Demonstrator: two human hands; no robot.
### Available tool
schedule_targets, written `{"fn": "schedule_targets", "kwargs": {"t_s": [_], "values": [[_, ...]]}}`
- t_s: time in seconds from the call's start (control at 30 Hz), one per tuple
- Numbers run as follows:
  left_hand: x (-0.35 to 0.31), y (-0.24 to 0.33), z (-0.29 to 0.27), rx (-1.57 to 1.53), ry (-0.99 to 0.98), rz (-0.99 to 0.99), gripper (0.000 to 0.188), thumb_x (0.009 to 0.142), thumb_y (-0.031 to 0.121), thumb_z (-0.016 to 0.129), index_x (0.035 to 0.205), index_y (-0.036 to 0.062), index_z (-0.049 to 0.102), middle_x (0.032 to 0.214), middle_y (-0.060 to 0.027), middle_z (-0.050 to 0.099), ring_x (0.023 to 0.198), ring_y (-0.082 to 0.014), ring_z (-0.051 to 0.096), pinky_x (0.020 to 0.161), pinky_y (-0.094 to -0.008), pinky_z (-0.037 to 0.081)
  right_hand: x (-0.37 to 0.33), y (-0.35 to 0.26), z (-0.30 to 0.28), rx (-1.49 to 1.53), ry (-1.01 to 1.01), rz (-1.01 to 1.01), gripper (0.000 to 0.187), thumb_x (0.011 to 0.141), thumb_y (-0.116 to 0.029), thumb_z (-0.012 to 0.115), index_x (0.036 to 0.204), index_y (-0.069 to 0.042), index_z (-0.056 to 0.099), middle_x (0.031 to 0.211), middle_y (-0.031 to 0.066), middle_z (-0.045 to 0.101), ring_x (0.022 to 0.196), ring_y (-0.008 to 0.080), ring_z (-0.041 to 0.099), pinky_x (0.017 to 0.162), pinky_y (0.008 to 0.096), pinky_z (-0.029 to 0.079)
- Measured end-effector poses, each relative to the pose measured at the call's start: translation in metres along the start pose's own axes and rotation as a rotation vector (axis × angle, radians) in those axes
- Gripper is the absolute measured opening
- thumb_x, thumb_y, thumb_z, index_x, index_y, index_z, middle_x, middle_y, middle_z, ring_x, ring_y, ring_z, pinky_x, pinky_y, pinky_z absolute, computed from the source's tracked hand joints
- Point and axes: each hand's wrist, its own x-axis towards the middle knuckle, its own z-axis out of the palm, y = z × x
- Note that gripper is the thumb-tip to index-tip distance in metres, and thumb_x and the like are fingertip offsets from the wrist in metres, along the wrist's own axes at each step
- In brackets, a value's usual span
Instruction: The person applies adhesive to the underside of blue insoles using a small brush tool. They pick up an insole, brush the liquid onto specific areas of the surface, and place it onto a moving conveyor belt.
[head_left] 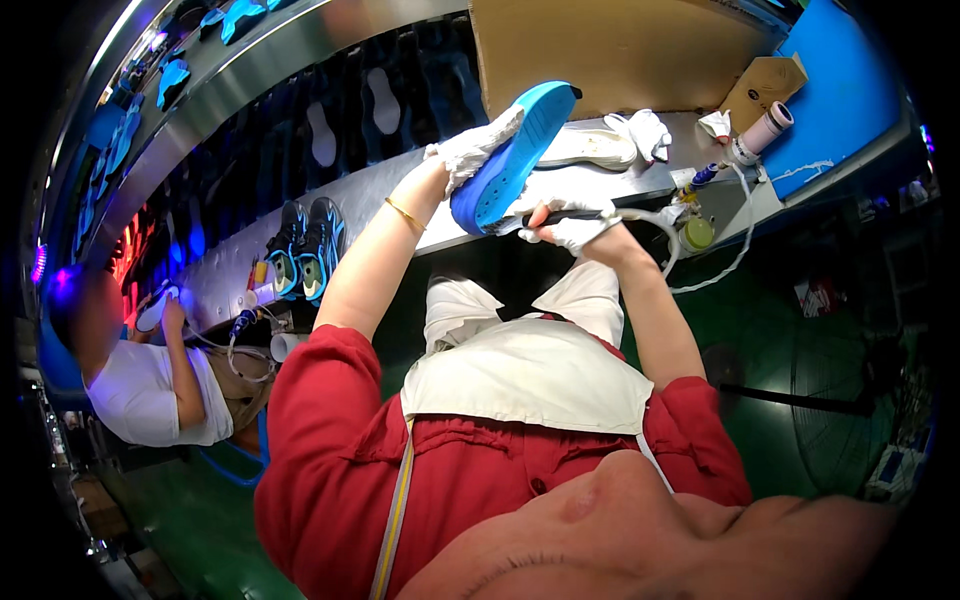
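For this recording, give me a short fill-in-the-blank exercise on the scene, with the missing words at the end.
1. The left hand holds a shoe sole whose main colour is ____.
2. The right hand, in a ____ glove, grips a slim dark tool.
3. On the bench, the dark sneakers stand to the ____ of the shoe sole.
4. The person's shirt, worn with a pale apron, is ____.

Missing words: blue; white; left; red.
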Motion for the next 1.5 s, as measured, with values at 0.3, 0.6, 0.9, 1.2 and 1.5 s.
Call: {"fn": "schedule_targets", "kwargs": {"t_s": [0.3, 0.6, 0.9, 1.2, 1.5], "values": [[0.019, -0.017, -0.023, -0.102, 0.004, 0.045, 0.078, 0.089, 0.067, 0.057, 0.144, 0.0118, 0.049, 0.124, -0.0134, 0.063, 0.098, -0.0209, 0.065, 0.081, -0.0326, 0.056, 0.028, 0.015, -0.003, 0.195, -0.013, 0.126, 0.003, 0.086, -0.006, 0.068, 0.088, -0.007, 0.069, 0.089, 0.0018, 0.067, 0.084, 0.0109, 0.060, 0.078, 0.0259, 0.048], [0.019, -0.016, -0.033, -0.224, -0.027, 0.064, 0.071, 0.092, 0.059, 0.060, 0.145, 0.0128, 0.048, 0.121, -0.0098, 0.063, 0.097, -0.0182, 0.062, 0.080, -0.0320, 0.056, 0.056, 0.026, -0.025, 0.129, 0.046, 0.138, 0.007, 0.082, -0.007, 0.072, 0.088, -0.007, 0.068, 0.090, 0.0004, 0.065, 0.086, 0.0108, 0.058, 0.081, 0.0258, 0.047], [0.013, -0.039, -0.059, -0.817, 0.104, 0.439, 0.093, 0.085, 0.082, 0.041, 0.144, 0.0094, 0.046, 0.141, -0.0166, 0.053, 0.122, -0.0296, 0.058, 0.101, -0.0450, 0.051, 0.044, 0.014, -0.029, 0.342, 0.272, -0.106, 0.017, 0.085, 0.001, 0.070, 0.096, -0.007, 0.061, 0.087, -0.0027, 0.056, 0.075, 0.0054, 0.049, 0.067, 0.0205, 0.039], [0.017, -0.106, 0.010, -1.146, -0.266, 0.385, 0.064, 0.095, 0.041, 0.059, 0.144, 0.0036, 0.044, 0.134, -0.0230, 0.057, 0.121, -0.0403, 0.058, 0.107, -0.0535, 0.044, 0.044, 0.025, -0.016, 0.329, 0.461, -0.195, 0.013, 0.087, 0.001, 0.068, 0.095, -0.005, 0.059, 0.083, 0.0015, 0.062, 0.073, 0.0075, 0.059, 0.067, 0.0215, 0.046], [0.013, -0.092, 0.055, -1.020, -0.089, 0.311, 0.073, 0.091, 0.065, 0.054, 0.133, 0.0060, 0.052, 0.118, -0.0127, 0.065, 0.101, -0.0246, 0.067, 0.086, -0.0380, 0.060, 0.034, 0.011, 0.010, -0.041, 0.406, -0.364, 0.018, 0.086, 0.004, 0.069, 0.099, -0.003, 0.058, 0.084, 0.0063, 0.066, 0.075, 0.0109, 0.066, 0.071, 0.0241, 0.054]]}}
